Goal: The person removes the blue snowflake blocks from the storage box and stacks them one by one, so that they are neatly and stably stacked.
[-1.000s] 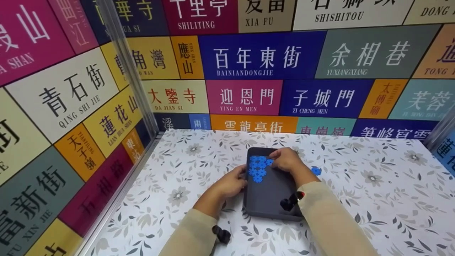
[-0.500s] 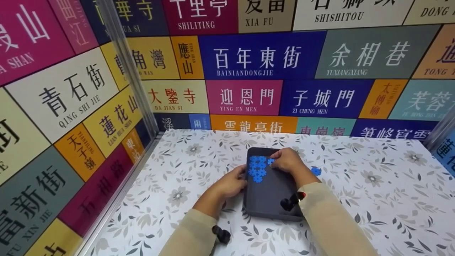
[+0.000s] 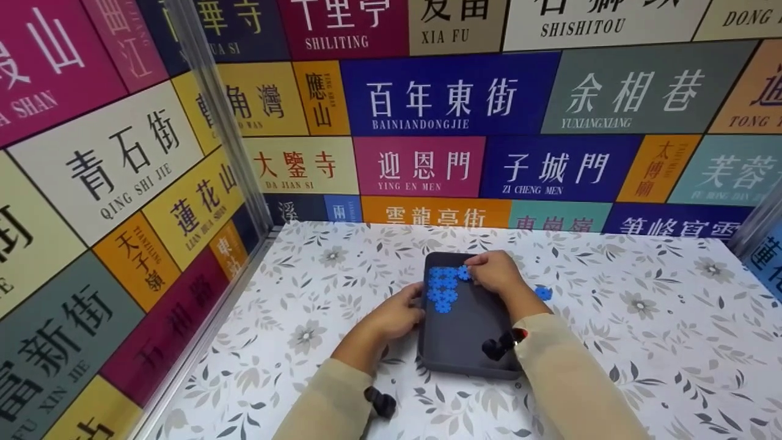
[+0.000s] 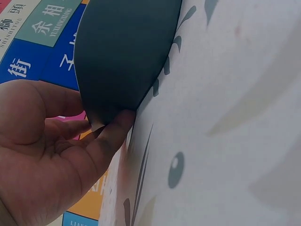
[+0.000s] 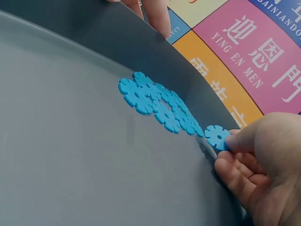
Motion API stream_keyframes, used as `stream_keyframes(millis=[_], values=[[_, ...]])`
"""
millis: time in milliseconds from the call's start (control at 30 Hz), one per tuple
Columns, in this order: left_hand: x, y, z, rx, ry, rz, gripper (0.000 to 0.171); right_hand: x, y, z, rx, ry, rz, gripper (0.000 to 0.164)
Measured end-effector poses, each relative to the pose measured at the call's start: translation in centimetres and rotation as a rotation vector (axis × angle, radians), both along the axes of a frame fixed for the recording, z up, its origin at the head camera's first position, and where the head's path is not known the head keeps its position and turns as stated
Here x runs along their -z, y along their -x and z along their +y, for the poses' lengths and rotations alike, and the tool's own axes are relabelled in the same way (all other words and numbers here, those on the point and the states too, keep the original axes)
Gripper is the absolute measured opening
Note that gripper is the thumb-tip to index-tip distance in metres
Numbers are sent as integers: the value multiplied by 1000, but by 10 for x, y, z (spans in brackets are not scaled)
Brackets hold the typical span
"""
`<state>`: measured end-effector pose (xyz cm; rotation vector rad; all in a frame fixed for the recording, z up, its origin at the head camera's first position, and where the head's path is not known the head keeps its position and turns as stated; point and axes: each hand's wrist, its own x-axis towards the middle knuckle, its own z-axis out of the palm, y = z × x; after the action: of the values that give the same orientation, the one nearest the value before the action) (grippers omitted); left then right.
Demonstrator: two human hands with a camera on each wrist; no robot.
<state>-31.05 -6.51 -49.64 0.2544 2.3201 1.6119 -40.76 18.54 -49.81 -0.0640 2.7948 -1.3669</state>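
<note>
A dark grey tray [image 3: 464, 342] lies on the table. My left hand [image 3: 400, 315] grips its left wall; in the left wrist view, the thumb and fingers pinch the wall [image 4: 124, 52] near the table surface. Between the thumb and fingers of my right hand [image 3: 493, 270] is a blue notched snowflake disc [image 5: 217, 137], held tilted near the tray's far end. Several more blue snowflake discs [image 5: 138, 98] lie flat inside, packed together in the far left corner. The held disc is to the right of this cluster in the head view.
Outside the tray, to its right, blue disc-like pieces [image 3: 543, 293] lie on the floral tablecloth [image 3: 635, 348]. Walls of coloured sign panels [image 3: 421, 168] stand behind and to the left. A metal corner post [image 3: 223, 116] joins them.
My right hand has drawn the pinched disc slightly away from the cluster and toward the tray's far end. The left hand and the tray stay where they were.
</note>
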Motion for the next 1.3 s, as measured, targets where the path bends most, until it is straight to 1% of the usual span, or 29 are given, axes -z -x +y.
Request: stream_keyframes(millis=[167,367,433,533,633,733,867,967,1067,1200,1300], values=[[0,0,0,-10,21,2,73,-2,1,0,9,77,-9,27],[-1,-2,1,-13,9,-3,72,-12,-3,-2,-9,82,39,26],[-1,-2,2,-12,5,-4,72,-18,-6,-3,-13,101,50,26],[-1,-2,2,-10,9,-3,72,-26,-12,-3,-25,155,48,26],[-1,-2,3,-9,17,-3,72,-35,-21,0,-18,216,37,27],[-1,-2,3,-13,18,-8,73,-44,-31,5,12,273,31,28],[-1,-1,2,-3,-17,-17,73,-54,-46,13,43,369,51,32],[-1,-1,2,6,-38,-22,72,-56,-57,19,61,392,62,34],[-1,-1,1,6,-33,-22,72,-54,-65,24,85,377,46,34],[-1,-1,0,-7,-27,-25,72,-51,-67,28,100,376,37,36],[0,-1,1,-13,-33,-30,72,-50,-67,34,118,382,39,37]])
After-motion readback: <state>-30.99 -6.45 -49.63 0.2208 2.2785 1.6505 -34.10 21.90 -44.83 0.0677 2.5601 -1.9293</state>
